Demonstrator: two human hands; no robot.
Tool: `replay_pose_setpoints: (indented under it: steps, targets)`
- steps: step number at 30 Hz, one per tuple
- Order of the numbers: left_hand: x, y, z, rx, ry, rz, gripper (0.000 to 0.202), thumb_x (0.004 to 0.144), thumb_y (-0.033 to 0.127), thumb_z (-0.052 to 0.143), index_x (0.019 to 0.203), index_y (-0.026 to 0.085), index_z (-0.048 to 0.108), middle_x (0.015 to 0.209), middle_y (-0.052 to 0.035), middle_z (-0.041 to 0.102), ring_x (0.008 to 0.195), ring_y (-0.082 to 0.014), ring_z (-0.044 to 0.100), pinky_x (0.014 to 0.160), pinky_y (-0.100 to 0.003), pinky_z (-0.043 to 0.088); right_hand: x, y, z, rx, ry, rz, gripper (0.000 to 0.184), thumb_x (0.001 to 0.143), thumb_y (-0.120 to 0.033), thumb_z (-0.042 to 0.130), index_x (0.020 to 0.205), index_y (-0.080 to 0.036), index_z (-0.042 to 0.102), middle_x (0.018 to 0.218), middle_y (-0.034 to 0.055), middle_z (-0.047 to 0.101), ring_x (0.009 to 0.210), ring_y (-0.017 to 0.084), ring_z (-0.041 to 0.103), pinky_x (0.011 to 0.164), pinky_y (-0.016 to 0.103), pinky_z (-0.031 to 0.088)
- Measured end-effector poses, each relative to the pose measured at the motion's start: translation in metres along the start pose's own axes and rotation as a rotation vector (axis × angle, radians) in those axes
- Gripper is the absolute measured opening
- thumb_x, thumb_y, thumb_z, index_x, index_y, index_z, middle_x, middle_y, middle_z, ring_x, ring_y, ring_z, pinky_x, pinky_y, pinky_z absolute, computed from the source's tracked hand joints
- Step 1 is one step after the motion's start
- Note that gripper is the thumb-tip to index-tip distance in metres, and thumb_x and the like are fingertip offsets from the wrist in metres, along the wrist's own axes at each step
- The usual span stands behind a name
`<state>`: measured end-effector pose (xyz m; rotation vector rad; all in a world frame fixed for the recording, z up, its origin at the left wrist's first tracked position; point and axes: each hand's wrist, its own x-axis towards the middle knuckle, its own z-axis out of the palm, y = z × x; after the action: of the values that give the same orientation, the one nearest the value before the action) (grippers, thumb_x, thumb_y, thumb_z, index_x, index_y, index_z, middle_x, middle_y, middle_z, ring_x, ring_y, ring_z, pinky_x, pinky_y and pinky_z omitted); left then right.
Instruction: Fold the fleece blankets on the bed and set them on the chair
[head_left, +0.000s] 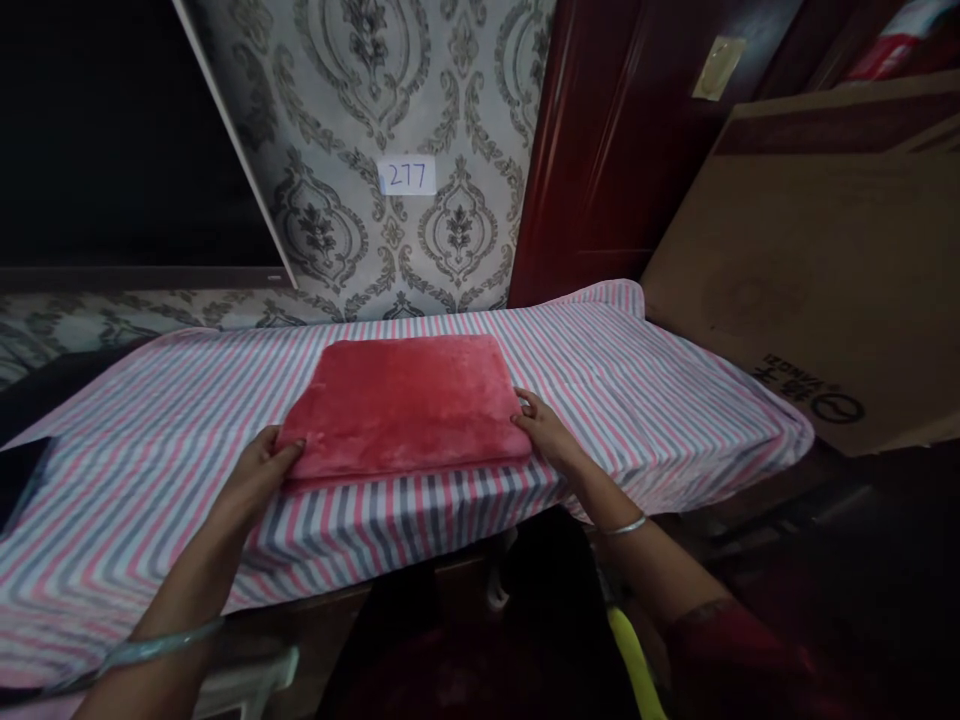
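A red plush cloth [409, 405], folded into a flat rectangle, lies on the striped sheet [592, 370] that covers the table. My left hand [266, 465] pinches its near left corner, thumb on top and the other fingers partly hidden at the side. At the right edge, close to the near corner, my right hand [544, 425] holds the cloth between thumb and fingers. Layered edges show along the near side of the cloth.
Behind the table is a patterned wall with a paper label [406, 176] reading 277. A large dark screen [127, 140] stands at the left. On the right are a dark red door [600, 130] and a big cardboard box [810, 250]. A dark flat object [22, 480] lies at the table's left edge.
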<state>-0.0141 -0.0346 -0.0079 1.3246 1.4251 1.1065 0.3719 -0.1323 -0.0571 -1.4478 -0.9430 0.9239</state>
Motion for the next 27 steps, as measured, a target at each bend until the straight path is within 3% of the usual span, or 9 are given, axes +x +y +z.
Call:
replay_pose_setpoints:
  steps: [3, 7, 12, 14, 21, 27]
  targets:
    - [0.006, 0.002, -0.003, -0.076, -0.019, -0.081, 0.035, 0.06, 0.028, 0.076, 0.092, 0.022, 0.063, 0.072, 0.0016, 0.068, 0.063, -0.0168, 0.063, 0.059, -0.025, 0.051, 0.001, -0.002, -0.004, 0.032, -0.025, 0.028, 0.07, 0.076, -0.031, 0.065, 0.143, -0.02, 0.048, 0.083, -0.0003, 0.066, 0.075, 0.017, 0.062, 0.071, 0.029, 0.051]
    - [0.027, 0.019, -0.003, -0.13, -0.004, -0.135, 0.044, 0.063, 0.03, 0.081, 0.103, 0.02, 0.066, 0.084, -0.0033, 0.073, 0.071, -0.0196, 0.07, 0.065, -0.028, 0.056, 0.011, -0.022, -0.003, 0.036, -0.024, 0.088, 0.068, 0.084, -0.038, 0.063, 0.147, -0.021, 0.044, 0.098, 0.0059, 0.072, 0.083, 0.021, 0.068, 0.069, 0.03, 0.053]
    - [0.052, 0.044, 0.011, -0.267, -0.214, -0.303, 0.031, 0.072, 0.025, 0.075, 0.1, 0.014, 0.069, 0.079, -0.0086, 0.076, 0.064, -0.0221, 0.072, 0.059, -0.031, 0.059, 0.043, -0.045, 0.012, 0.028, 0.056, 0.161, 0.067, 0.086, -0.033, 0.063, 0.148, -0.02, 0.042, 0.119, 0.0123, 0.07, 0.088, 0.023, 0.071, 0.069, 0.033, 0.057]
    - [0.056, 0.048, 0.015, -0.297, -0.237, -0.346, 0.024, 0.074, 0.023, 0.072, 0.096, 0.013, 0.07, 0.074, -0.0096, 0.075, 0.062, -0.0231, 0.072, 0.06, -0.032, 0.06, 0.055, -0.049, 0.018, 0.035, 0.064, 0.158, 0.065, 0.087, -0.031, 0.06, 0.147, -0.016, 0.042, 0.121, 0.0158, 0.069, 0.088, 0.024, 0.071, 0.07, 0.035, 0.058]
    - [0.07, 0.056, 0.023, -0.237, -0.279, -0.259, 0.036, 0.065, 0.028, 0.084, 0.096, 0.014, 0.071, 0.08, -0.012, 0.077, 0.073, -0.0279, 0.075, 0.067, -0.037, 0.062, 0.083, -0.05, 0.034, 0.021, 0.056, 0.079, 0.053, 0.081, -0.036, 0.068, 0.129, -0.016, 0.058, 0.107, 0.0145, 0.074, 0.082, 0.025, 0.072, 0.073, 0.037, 0.059]
    - [0.105, 0.067, 0.033, -0.045, -0.183, -0.163, 0.057, 0.059, 0.031, 0.089, 0.109, 0.015, 0.069, 0.099, -0.0149, 0.077, 0.087, -0.0308, 0.074, 0.077, -0.039, 0.059, 0.125, -0.057, 0.039, -0.131, 0.168, 0.086, 0.066, 0.078, -0.039, 0.068, 0.137, -0.014, 0.053, 0.126, 0.0219, 0.066, 0.104, 0.033, 0.069, 0.085, 0.045, 0.057]
